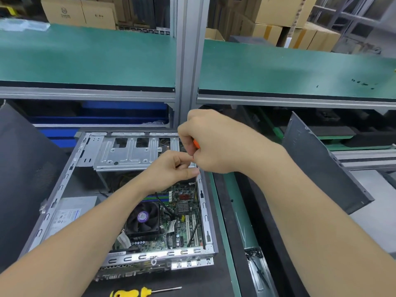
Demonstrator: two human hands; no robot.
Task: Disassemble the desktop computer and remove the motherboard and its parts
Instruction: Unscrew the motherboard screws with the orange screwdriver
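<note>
Fingers [186, 140] of my right hand [216, 144] clench an orange-handled tool [196, 144] at the 1 o'clock corner of the computer case [150, 256]. My left hand [169, 166] curls just beneath; I cannot tell whether it pinches anything. The motherboard [182, 211] lies inside the case toward 4 o'clock; a yellow screwdriver [132, 293] rests on the surface [203, 281] at 6 o'clock.

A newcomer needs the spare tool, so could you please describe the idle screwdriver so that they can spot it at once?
Start at the open computer case and come down to the black mat in front of it. The screwdriver lies there, shaft pointing right. Its yellow handle sets it apart from the orange-handled tool gripped in the right hand.
</note>
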